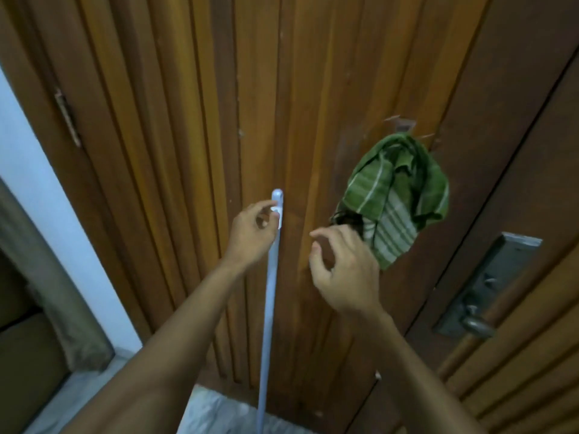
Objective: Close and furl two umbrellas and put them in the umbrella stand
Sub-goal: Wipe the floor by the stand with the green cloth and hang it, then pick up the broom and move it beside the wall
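wooden door (pixel 313 89) behind, left hand (pixel 250 236) pinches pale pole (pixel 271 292).

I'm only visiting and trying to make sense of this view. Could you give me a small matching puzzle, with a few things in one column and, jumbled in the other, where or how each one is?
Things:
1. pale pole
2. green striped cloth
3. door handle
4. right hand

States:
A. grey metal, at the far right
B. hovers and holds nothing, fingers loosely curled
C. pinched near its top by the left hand
D. hangs against the wooden door

Pairs: 1-C, 2-D, 3-A, 4-B.
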### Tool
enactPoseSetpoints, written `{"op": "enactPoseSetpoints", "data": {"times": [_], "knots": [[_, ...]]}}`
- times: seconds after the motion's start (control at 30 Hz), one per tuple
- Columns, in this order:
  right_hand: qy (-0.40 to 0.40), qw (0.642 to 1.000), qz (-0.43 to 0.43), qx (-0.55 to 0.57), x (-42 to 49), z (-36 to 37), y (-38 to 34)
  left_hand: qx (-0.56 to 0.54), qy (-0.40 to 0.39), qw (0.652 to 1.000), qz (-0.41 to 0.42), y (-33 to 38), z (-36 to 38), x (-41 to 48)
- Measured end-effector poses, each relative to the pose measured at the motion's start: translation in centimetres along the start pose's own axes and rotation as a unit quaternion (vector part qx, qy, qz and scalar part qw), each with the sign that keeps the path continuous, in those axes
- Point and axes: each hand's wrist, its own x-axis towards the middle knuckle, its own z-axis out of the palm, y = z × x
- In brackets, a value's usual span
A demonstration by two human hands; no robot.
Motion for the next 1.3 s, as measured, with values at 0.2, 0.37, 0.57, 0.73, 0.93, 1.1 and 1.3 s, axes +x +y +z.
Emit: {"op": "enactPoseSetpoints", "data": {"times": [0.2,0.37,0.57,0.73,0.93,1.1,1.3], "knots": [[-0.260,0.894,0.327,0.162,-5.0,11.9,2.1,0.059,-0.100,0.979,-0.165,-7.1,-0.3,-1.6],[-0.373,0.830,0.362,0.201,-7.0,18.5,4.3,0.039,-0.214,0.957,-0.194,-10.7,1.1,-2.4],[-0.378,0.848,0.323,0.184,-8.8,19.0,4.4,-0.022,-0.212,0.958,-0.193,-10.7,2.7,-4.0],[-0.380,0.836,0.327,0.224,-10.1,14.8,3.6,-0.024,-0.234,0.965,-0.118,-8.5,1.7,-7.4],[-0.345,0.858,0.285,0.252,-12.3,4.5,2.3,-0.068,-0.241,0.968,-0.005,0.3,1.1,-12.6],[-0.314,0.868,0.292,0.251,-14.8,-7.9,1.9,-0.099,-0.278,0.955,0.041,9.2,3.5,-18.1],[-0.220,0.905,0.319,0.178,-21.5,-23.8,2.5,-0.153,-0.348,0.919,0.104,20.8,8.6,-27.2]]}}
